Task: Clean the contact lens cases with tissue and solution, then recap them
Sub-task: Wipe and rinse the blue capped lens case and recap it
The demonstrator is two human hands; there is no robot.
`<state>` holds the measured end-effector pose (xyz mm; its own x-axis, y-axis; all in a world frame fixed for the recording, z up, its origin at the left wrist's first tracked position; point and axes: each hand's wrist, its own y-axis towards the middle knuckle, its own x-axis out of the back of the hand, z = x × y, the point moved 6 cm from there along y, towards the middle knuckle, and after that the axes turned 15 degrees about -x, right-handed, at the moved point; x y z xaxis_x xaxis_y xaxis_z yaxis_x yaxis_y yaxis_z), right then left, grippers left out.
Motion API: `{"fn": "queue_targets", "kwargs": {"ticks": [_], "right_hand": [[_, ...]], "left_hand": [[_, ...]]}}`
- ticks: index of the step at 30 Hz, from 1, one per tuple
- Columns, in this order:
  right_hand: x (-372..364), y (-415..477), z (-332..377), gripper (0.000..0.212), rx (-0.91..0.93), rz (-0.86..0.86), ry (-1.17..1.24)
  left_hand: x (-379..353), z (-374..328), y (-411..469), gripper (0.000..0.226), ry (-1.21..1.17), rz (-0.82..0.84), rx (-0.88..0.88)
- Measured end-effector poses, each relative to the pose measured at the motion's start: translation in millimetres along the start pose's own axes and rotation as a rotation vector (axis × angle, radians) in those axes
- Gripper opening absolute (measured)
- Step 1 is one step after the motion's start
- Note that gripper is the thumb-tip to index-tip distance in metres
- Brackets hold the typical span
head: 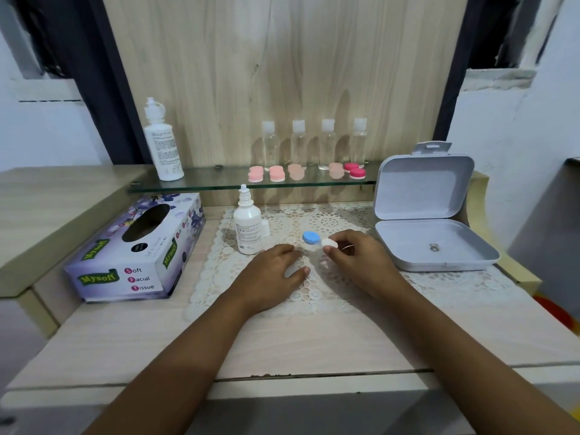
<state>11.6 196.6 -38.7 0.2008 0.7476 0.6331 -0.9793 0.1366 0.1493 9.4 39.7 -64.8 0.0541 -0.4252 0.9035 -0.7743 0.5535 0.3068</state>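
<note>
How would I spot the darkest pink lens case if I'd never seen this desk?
Find the glass shelf against the wooden back panel; a row of lens cases lies along it before four clear bottles. Take the rightmost case, nearest the open grey box: its caps are deep magenta, the others pale pink or peach.

The tissue box (135, 249), solution bottle (248, 227), lens case (311, 237) and hinged container (436, 246) stand left to right along the table (314, 340).
</note>
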Motion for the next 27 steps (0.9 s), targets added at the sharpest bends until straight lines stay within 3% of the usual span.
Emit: {"fn": "queue_targets", "kwargs": {"ticks": [13,19,27], "right_hand": [[26.7,63.4,54.1,0.03,-0.006,-0.374,-0.032],[16.2,76.6,64.2,0.032,-0.044,-0.388,-0.231],[10.3,90.6,71.8,0.031,-0.125,-0.414,-0.29]], "left_hand": [[-3.4,2.7,-0.8,0.052,0.008,0.017,0.031],[-3.3,2.8,0.6,0.051,0.029,0.004,0.01],[-4.6,3.1,2.1,0.051,0.055,0.007,-0.006]]}}
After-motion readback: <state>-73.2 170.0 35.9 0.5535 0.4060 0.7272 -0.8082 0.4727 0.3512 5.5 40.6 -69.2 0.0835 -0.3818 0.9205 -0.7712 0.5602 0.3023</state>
